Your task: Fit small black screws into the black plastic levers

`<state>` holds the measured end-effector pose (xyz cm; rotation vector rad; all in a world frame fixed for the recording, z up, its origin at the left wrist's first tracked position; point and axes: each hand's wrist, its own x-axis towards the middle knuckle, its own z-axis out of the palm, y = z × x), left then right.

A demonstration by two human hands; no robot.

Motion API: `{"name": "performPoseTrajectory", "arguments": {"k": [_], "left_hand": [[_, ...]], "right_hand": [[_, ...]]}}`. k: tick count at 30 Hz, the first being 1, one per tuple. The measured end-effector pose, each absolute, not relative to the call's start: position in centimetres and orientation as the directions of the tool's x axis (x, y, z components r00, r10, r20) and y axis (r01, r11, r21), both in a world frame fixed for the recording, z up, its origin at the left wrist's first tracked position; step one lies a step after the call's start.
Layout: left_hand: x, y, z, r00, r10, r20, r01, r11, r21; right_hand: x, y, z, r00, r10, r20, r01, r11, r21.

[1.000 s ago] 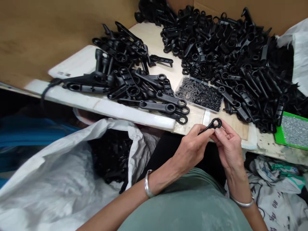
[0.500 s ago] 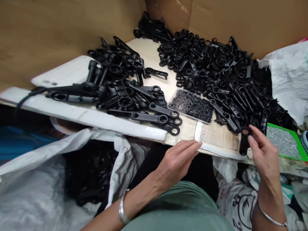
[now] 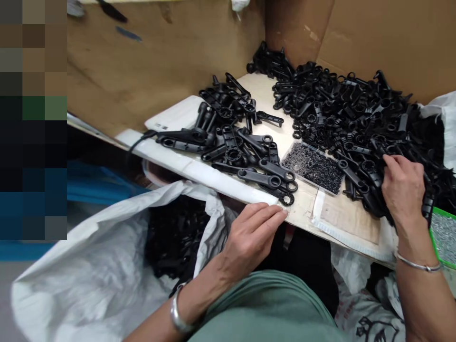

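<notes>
My left hand (image 3: 254, 232) lies flat with its fingers stretched out at the front edge of the table (image 3: 342, 218) and holds nothing. It is just below a small pile of long black plastic arms (image 3: 235, 142). My right hand (image 3: 404, 190) rests on the big heap of black plastic ring-ended parts (image 3: 342, 109) at the right. Its fingers are curled down into the heap, and what they grip is hidden among the parts.
A clear tray of small black screws (image 3: 313, 166) sits between the two piles. A green tray of silver screws (image 3: 443, 235) is at the right edge. An open white sack (image 3: 107, 266) with black parts stands at my left. Cardboard walls (image 3: 374, 38) enclose the table.
Both hands held one ring-ended part a second ago. My left hand let go and lay flat; my right hand carried a part right and now digs into the big heap.
</notes>
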<state>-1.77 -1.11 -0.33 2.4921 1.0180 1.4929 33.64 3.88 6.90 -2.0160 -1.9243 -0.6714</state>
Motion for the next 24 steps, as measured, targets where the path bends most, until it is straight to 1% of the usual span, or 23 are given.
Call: {"name": "performPoseTrajectory", "arguments": {"k": [2, 5, 7, 9, 11, 13, 16, 19, 21, 22, 24], "left_hand": [[-2.0, -0.9, -0.4, 0.304, 0.563, 0.768, 0.525, -0.772, 0.358], [-1.6, -0.7, -0.3, 0.296, 0.545, 0.784, 0.533, -0.776, 0.338], [-0.6, -0.4, 0.0, 0.311, 0.506, 0.805, 0.526, -0.797, 0.298], [0.7, 0.1, 0.4, 0.361, 0.452, 0.816, 0.527, -0.820, 0.221], [2.2, 0.9, 0.8, 0.450, 0.432, 0.782, 0.555, -0.821, 0.135], [3.7, 1.9, 1.2, 0.544, 0.433, 0.718, 0.573, -0.817, 0.058], [5.6, 3.1, 1.5, 0.621, 0.452, 0.640, 0.596, -0.803, -0.011], [6.8, 3.9, 1.6, 0.651, 0.489, 0.581, 0.613, -0.790, -0.022], [7.3, 4.3, 1.5, 0.661, 0.513, 0.547, 0.619, -0.785, -0.012], [7.4, 4.4, 1.5, 0.667, 0.525, 0.528, 0.621, -0.783, -0.006], [7.7, 4.7, 1.3, 0.673, 0.543, 0.502, 0.626, -0.780, 0.004]], "right_hand": [[33.6, 3.3, 7.0, -0.024, 0.843, 0.537, 0.988, -0.061, 0.139], [32.7, 2.3, 7.1, -0.129, 0.806, 0.578, 0.984, 0.030, 0.177], [31.7, 1.7, 6.7, -0.192, 0.822, 0.536, 0.973, 0.086, 0.216], [30.8, 1.4, 6.0, -0.218, 0.870, 0.443, 0.956, 0.100, 0.275], [30.3, 1.3, 5.3, -0.199, 0.902, 0.383, 0.944, 0.073, 0.320], [30.3, 1.4, 4.8, -0.185, 0.906, 0.380, 0.946, 0.059, 0.319], [30.4, 1.4, 4.8, -0.187, 0.888, 0.420, 0.965, 0.086, 0.246], [30.3, 0.4, 5.6, -0.156, 0.866, 0.476, 0.988, 0.131, 0.084], [30.0, -0.9, 6.1, -0.126, 0.874, 0.469, 0.987, 0.156, -0.024], [29.7, -1.7, 6.3, -0.116, 0.883, 0.455, 0.986, 0.159, -0.058], [29.2, -3.2, 6.3, -0.106, 0.899, 0.426, 0.984, 0.157, -0.086]]}}
